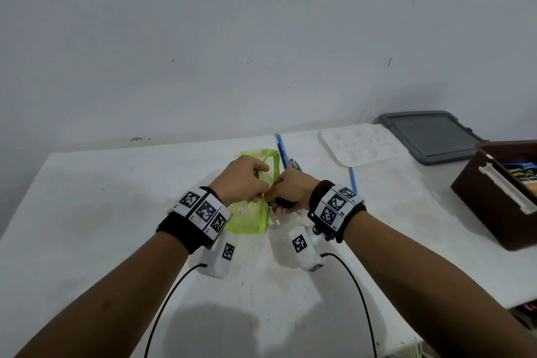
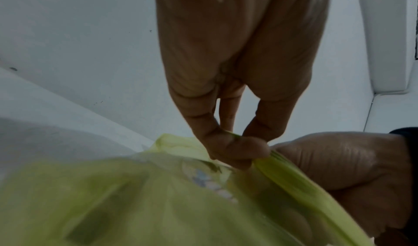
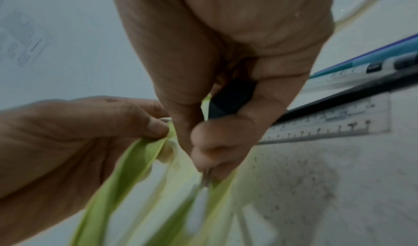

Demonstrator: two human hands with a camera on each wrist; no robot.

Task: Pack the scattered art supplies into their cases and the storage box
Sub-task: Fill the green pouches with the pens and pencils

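At the middle of the bench (image 1: pixel 116 212), the left hand (image 1: pixel 242 180) pinches the green pouch's (image 1: pixel 250 219) zipper edge. The right hand (image 1: pixel 290 192) pinches the zipper pull while gripping a black object in its curled fingers (image 3: pixel 217 142). The brown box (image 1: pixel 488 206) sits at three o'clock.

Bare white table (image 1: pixel 96 212) lies open left of the green pouch (image 1: pixel 247 221). Right, a palette (image 1: pixel 360 142), blue brushes (image 1: pixel 282 151) and a brown box (image 1: pixel 494 200) crowd the way.
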